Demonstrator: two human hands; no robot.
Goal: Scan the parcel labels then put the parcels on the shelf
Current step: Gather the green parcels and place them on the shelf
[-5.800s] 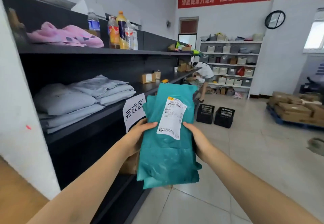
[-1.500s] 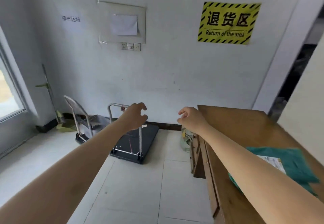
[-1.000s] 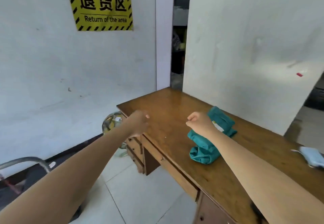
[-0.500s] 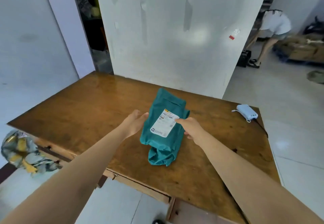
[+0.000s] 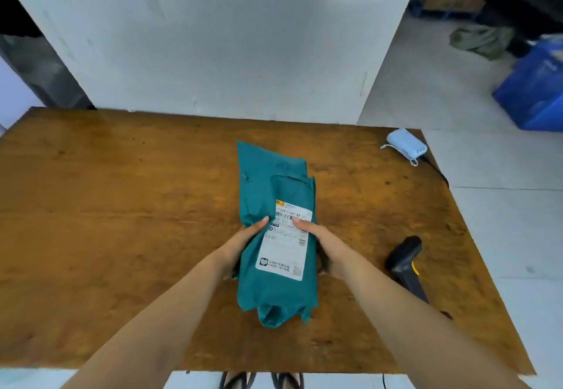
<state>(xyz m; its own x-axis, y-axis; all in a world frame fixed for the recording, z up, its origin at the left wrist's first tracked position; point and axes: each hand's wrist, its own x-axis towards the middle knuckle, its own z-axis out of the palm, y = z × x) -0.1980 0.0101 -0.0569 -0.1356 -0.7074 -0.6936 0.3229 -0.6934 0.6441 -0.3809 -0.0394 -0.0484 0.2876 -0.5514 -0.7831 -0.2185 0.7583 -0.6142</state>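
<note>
The left hand [image 5: 243,247] and right hand [image 5: 320,245] grip the long edges of the teal parcel [image 5: 274,294] mid-table [image 5: 106,206], label [image 5: 285,241] up; bare wood lies open leftward. The scanner [image 5: 405,262] lies near the right edge.

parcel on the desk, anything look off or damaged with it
Nothing stands out. The teal parcel is crumpled with a folded bottom end, but shows no tear; its label faces up, flat and intact, with both thumbs on its upper part.
</note>
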